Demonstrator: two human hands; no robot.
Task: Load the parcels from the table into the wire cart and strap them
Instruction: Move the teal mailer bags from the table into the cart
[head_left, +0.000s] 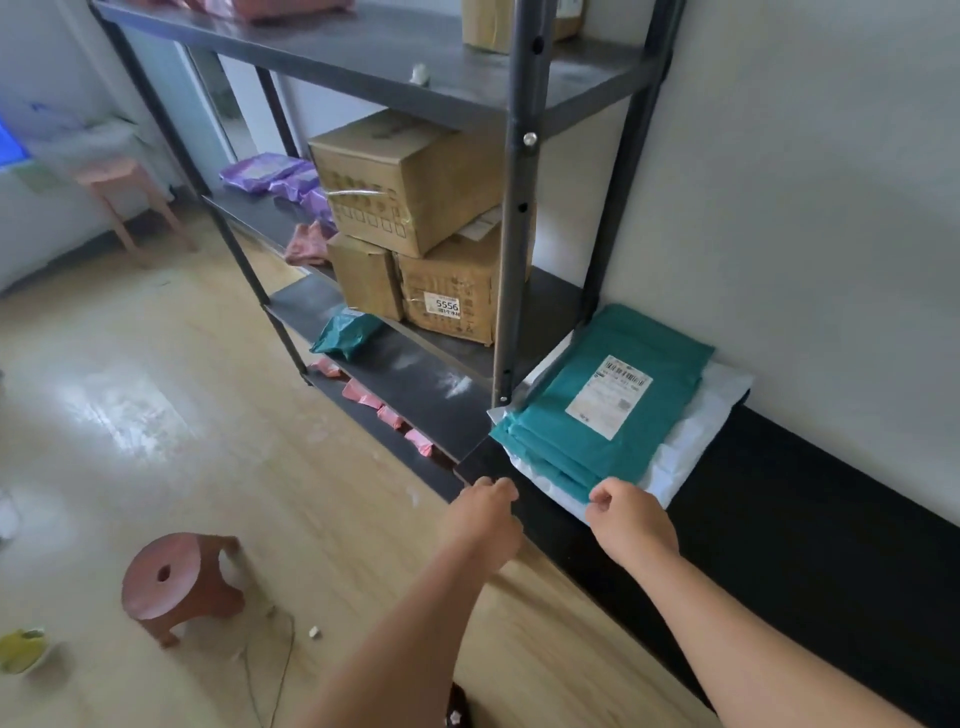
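Teal parcels (571, 436) on bench (779, 493) just beyond fingers (501, 488), left hand (485, 522) clenched empty, right hand (634, 525) curled (grip unclear), floor (260, 441) left of them.

Print on the label (609, 396) of the teal parcel (550, 441): too small to read. The white parcel (696, 431) beneath it: mostly covered. At its near edge, my left hand (485, 519) and right hand (631, 525) curl over their fingertips; grip unconfirmed.

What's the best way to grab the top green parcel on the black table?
Pinch the green parcel by its near edge, coming from the front. It lies flat atop other parcels, that edge facing you; the shelf post crowds its left, the wall its back.
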